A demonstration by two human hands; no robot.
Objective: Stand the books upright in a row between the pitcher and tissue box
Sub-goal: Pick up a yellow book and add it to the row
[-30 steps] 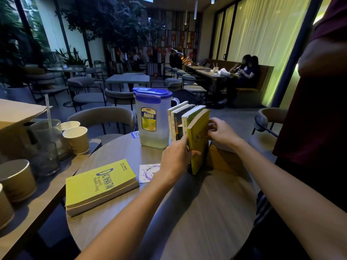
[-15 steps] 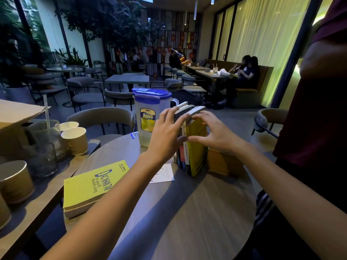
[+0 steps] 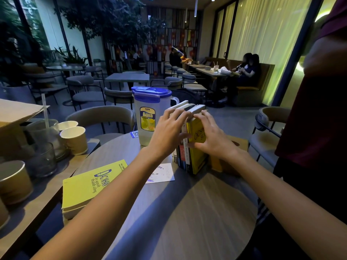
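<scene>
On the round wood-grain table (image 3: 187,212) a short row of upright paperback books (image 3: 189,147) stands between the clear plastic pitcher with the blue lid (image 3: 150,117) and the low tan tissue box (image 3: 238,147); the outermost one, with a yellow cover, faces the camera. Both hands press on the row from either side — the left hand (image 3: 167,134) lies flat against the pitcher side with fingers spread over the top edges and thumb on the spines; the right hand (image 3: 212,136) is cupped against the yellow cover, fingertips at the top. Neither hand closes into a fist; both are open-palmed, squeezing the books together.

Compared with half a second ago the pose is almost unchanged; the hands sit in the same place on the books and the row looks slightly more closed up at the top. A second ago the left hand was lower, at the foot of the yellow book, and the row leaned apart.

One more book, a yellow paperback with blue lettering (image 3: 90,186), lies flat at the table's left edge, well apart from the row; a small white card (image 3: 161,173) lies between it and the standing books. Paper cups (image 3: 74,137) stand on the neighbouring table to the left.
</scene>
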